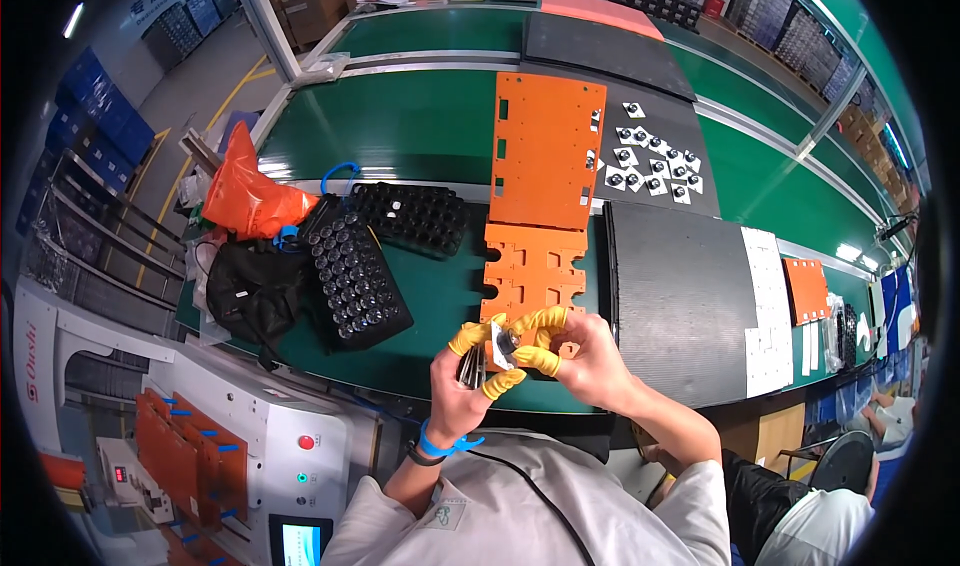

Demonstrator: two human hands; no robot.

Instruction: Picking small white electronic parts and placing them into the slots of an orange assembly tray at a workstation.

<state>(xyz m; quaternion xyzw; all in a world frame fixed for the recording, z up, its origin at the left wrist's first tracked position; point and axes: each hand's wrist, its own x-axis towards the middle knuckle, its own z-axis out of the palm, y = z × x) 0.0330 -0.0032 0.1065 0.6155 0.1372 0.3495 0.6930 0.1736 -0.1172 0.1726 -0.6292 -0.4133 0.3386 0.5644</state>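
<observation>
both hands [580, 358] hold a black-and-white part [506, 344]

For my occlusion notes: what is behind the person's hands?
The notched orange plate shows beyond the left hand and right hand, which hold a white-and-black piece. They cover much of the plate's near end; what lies there cannot be seen.

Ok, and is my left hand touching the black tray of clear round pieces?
Apart: the head view shows green tabletop between your left hand and the black tray.

Bright indoor light; a tube lamp [73, 20] glows far left; straight lines bend toward the blackened corners.
</observation>
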